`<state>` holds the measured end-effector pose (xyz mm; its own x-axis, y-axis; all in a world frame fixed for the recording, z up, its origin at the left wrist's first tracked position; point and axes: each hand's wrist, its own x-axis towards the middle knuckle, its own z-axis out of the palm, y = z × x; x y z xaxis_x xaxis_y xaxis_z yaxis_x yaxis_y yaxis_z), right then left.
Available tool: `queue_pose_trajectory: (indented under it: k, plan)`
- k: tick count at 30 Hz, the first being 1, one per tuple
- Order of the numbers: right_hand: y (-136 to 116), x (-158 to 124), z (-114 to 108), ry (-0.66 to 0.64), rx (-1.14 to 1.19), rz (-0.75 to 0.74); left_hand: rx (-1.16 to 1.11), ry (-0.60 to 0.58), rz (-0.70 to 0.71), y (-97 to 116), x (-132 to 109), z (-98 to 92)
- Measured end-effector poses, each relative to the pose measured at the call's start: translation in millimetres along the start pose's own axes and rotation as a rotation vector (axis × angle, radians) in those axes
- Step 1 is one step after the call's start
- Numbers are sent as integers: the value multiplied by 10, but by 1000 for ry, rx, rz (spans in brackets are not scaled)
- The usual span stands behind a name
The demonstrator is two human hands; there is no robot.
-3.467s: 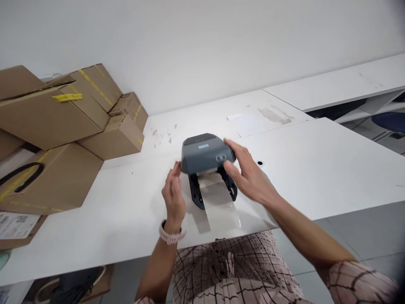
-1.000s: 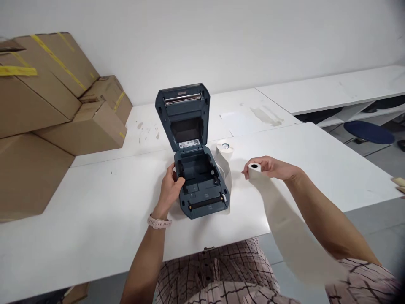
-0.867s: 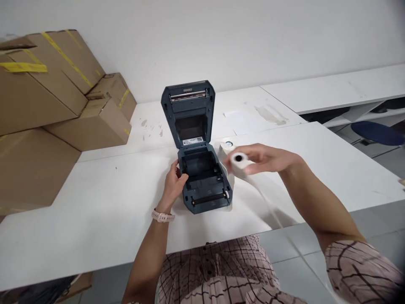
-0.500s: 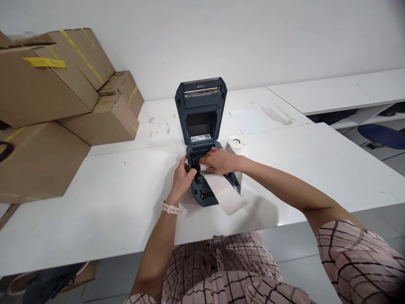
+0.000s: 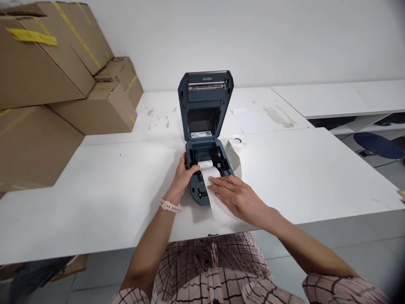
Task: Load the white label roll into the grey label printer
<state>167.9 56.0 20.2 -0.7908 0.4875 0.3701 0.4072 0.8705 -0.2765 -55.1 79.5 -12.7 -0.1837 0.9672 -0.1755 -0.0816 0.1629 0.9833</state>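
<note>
A dark grey label printer [image 5: 205, 126] stands on the white table [image 5: 300, 169] with its lid swung up. A white paper roll [image 5: 205, 164] sits inside its bay, and its strip runs forward over the printer's front. My right hand [image 5: 236, 197] lies flat on that strip, fingers stretched out. My left hand [image 5: 185, 175], a pink watch on its wrist, curls over the printer's left wall by the roll. Another white roll [image 5: 236, 142] stands just right of the printer.
Stacked cardboard boxes [image 5: 57, 93] with yellow tape fill the table's left side. A second white tabletop [image 5: 341, 97] runs along the wall at right, with a blue stool [image 5: 378, 145] beneath it. Stains mark the far table surface.
The printer lid has been opened. My right hand brought the roll from the right side into the bay, let go of it, and now presses flat on the drawn-out strip.
</note>
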Motion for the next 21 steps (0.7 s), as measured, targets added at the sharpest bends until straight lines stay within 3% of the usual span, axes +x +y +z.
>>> queue_pose_trajectory:
  k: [11,17,21]
  plan:
    - [-130,-80,144,68,-80,38,-2,-49,67,-110,36,-39]
    - [-153,-108,195,81,-85,46,-55,-56,29,-83,26,-41]
    - [-124,-118,63,71,75,42,-94,-57,17,-80,6,-46]
